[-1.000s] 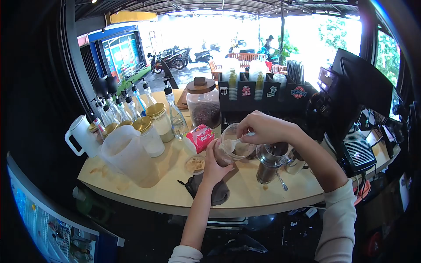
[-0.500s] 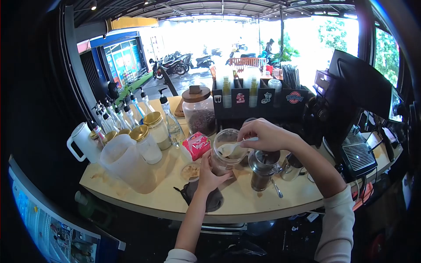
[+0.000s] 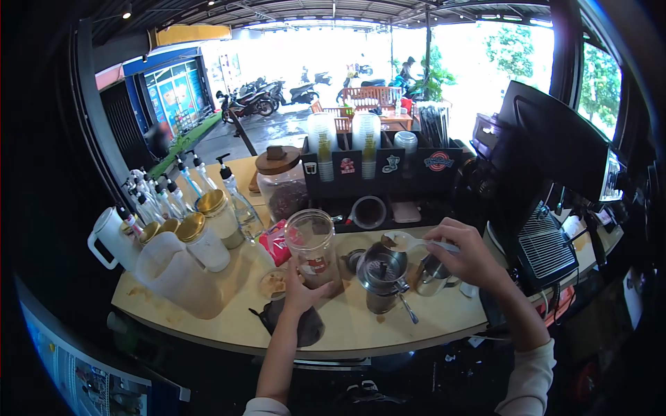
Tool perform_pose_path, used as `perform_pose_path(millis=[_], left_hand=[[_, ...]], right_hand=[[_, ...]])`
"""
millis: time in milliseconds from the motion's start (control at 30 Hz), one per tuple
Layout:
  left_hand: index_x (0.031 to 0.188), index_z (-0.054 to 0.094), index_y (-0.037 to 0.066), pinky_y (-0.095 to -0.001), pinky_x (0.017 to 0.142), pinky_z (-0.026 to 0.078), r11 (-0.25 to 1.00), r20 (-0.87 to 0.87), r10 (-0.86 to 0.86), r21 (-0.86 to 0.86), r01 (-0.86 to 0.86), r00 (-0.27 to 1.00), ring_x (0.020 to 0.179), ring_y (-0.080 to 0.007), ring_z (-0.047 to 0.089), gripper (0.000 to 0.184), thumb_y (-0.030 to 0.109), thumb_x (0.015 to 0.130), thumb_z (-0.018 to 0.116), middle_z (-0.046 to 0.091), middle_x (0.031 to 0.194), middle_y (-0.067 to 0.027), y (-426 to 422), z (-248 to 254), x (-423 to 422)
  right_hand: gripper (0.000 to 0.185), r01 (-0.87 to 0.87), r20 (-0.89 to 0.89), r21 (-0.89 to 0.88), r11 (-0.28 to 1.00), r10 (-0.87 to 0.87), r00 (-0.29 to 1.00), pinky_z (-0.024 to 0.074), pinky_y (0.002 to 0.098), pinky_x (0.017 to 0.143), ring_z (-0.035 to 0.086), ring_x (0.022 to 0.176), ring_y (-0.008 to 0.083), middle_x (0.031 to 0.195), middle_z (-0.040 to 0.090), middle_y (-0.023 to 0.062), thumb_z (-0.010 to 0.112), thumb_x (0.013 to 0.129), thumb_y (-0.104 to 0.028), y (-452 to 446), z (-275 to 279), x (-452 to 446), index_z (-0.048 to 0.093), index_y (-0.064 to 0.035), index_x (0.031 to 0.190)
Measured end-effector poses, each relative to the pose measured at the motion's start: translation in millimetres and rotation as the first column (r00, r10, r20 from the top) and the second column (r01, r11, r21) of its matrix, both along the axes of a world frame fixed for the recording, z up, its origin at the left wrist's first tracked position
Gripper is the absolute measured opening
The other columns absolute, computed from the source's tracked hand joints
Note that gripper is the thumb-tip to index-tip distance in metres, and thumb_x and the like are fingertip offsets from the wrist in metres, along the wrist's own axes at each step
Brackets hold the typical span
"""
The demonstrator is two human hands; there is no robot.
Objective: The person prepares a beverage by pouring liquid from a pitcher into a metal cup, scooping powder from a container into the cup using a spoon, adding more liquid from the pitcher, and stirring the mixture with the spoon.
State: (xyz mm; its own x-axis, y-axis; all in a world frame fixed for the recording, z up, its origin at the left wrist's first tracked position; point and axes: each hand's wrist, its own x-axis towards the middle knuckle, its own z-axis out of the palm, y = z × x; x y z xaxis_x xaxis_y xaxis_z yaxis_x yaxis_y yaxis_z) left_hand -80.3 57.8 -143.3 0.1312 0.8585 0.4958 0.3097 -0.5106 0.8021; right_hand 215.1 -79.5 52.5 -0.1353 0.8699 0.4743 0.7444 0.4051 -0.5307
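Note:
My left hand point(image 3: 302, 292) is wrapped around the lower side of an open clear jar point(image 3: 310, 238) with brownish contents low inside. My right hand point(image 3: 467, 254) pinches the handle of a white plastic spoon point(image 3: 415, 242). Something brown lies in the spoon's bowl, which is just above the rim of a metal-topped vessel point(image 3: 383, 276). A central post shows inside that vessel, and a metal handle sticks out at its front right. Beside it, under my right hand, stands a metal pitcher point(image 3: 431, 274). A round lid point(image 3: 276, 283) lies left of the jar.
A red packet point(image 3: 275, 243) and a dark cloth point(image 3: 297, 324) lie near the jar. Pump bottles point(image 3: 239, 201), gold-lidded jars point(image 3: 201, 243) and a translucent pitcher point(image 3: 170, 270) crowd the left. Behind stand a wooden-lidded jar point(image 3: 281, 191) and a black cup organiser point(image 3: 378, 184); a monitor point(image 3: 555, 135) rises right.
My right hand has carried the spoon from inside the jar rightward to above the metal-topped vessel. My left hand remains on the jar. The camera view has shifted.

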Motion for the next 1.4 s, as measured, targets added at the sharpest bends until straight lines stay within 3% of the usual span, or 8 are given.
perform_pose_path(millis=[133,267,333,567,633,867,1267,1400], left_hand=[[0.129,0.038,0.0,-0.0408,0.096,0.045,0.999,-0.05,0.028,0.035,-0.026,0.998,0.113,-0.0308,0.054,0.096,0.033,0.056,0.09,0.052,0.122,-0.0176,10.7,-13.7,-1.2],[0.132,0.036,0.001,-0.0412,0.096,0.044,0.999,-0.039,-0.032,-0.004,0.032,0.999,0.114,-0.0314,0.054,0.099,0.034,0.057,0.089,0.052,0.124,-0.0182,11.6,-14.2,-1.7],[0.135,0.034,0.002,-0.0414,0.097,0.044,1.0,-0.069,0.028,0.007,-0.028,0.997,0.115,-0.031,0.053,0.1,0.033,0.057,0.089,0.052,0.125,-0.0184,14.3,-21.2,-2.6],[0.138,0.031,0.002,-0.041,0.098,0.044,0.995,-0.014,-0.055,-0.09,0.053,0.998,0.118,-0.0305,0.052,0.103,0.028,0.058,0.089,0.052,0.127,-0.0189,3.0,-0.1,0.2],[0.14,0.029,0.001,-0.0411,0.097,0.045,1.0,-0.032,-0.027,-0.013,0.027,0.999,0.117,-0.0304,0.053,0.106,0.027,0.058,0.089,0.052,0.127,-0.0191,6.4,-7.1,-0.9],[0.141,0.027,0.002,-0.0413,0.096,0.045,0.999,-0.053,-0.048,-0.019,0.047,0.997,0.116,-0.0304,0.054,0.108,0.026,0.057,0.09,0.053,0.126,-0.0193,9.3,-12.2,-3.7],[0.136,0.033,0.001,-0.0409,0.095,0.045,1.0,-0.086,-0.007,-0.007,0.006,0.996,0.114,-0.0301,0.054,0.101,0.028,0.057,0.09,0.054,0.122,-0.0178,4.7,-4.5,-0.9],[0.128,0.042,0.003,-0.0395,0.096,0.044,1.0,-0.019,-0.007,0.0,0.007,1.0,0.113,-0.0267,0.055,0.088,0.024,0.058,0.09,0.056,0.12,-0.0139,4.5,-3.4,1.0]], right_hand=[[0.014,0.027,0.006,0.104,0.994,-0.028,1.0,0.0487,0.035,0.065,0.062,0.075,0.0275,0.084,0.06,0.0116,0.066,0.082,-0.002,-11.4,-18.6,7.2,0.065,-0.0013,0.096],[0.015,0.077,0.021,0.06,0.995,-0.078,0.997,0.0487,0.0355,0.064,0.062,0.074,0.0279,0.084,0.059,0.0107,0.065,0.083,-0.003,-19.9,-24.7,4.7,0.065,-0.0022,0.097],[0.015,0.123,0.131,0.053,0.991,-0.129,0.983,0.0486,0.0366,0.065,0.062,0.074,0.0288,0.085,0.059,0.0098,0.064,0.084,-0.004,-22.5,-29.6,5.6,0.065,-0.0037,0.099],[0.016,0.129,0.104,0.083,0.988,-0.138,0.985,0.0485,0.0387,0.065,0.062,0.075,0.0304,0.086,0.058,0.0092,0.063,0.085,-0.006,-17.9,-33.7,6.1,0.064,-0.0053,0.1],[0.016,0.123,0.122,0.146,0.982,-0.141,0.982,0.0487,0.0383,0.063,0.062,0.073,0.0296,0.087,0.059,0.0085,0.063,0.085,-0.006,-13.1,-37.6,6.6,0.064,-0.0052,0.1],[0.016,0.116,0.184,0.211,0.971,-0.156,0.97,0.0486,0.0363,0.059,0.062,0.068,0.0261,0.087,0.058,0.0065,0.063,0.085,-0.008,-5.6,-42.2,0.6,0.065,-0.0068,0.101],[0.022,0.146,0.061,0.219,0.965,-0.163,0.985,0.0491,0.0353,0.058,0.062,0.068,0.0249,0.086,0.059,0.0069,0.064,0.084,-0.003,-19.9,-58.1,5.1,0.066,-0.0076,0.106],[0.023,0.149,0.054,0.182,0.972,-0.161,0.986,0.0494,0.036,0.06,0.062,0.07,0.0263,0.087,0.059,0.0071,0.064,0.084,-0.005,-18.4,-58.3,4.7,0.065,-0.0077,0.108]])
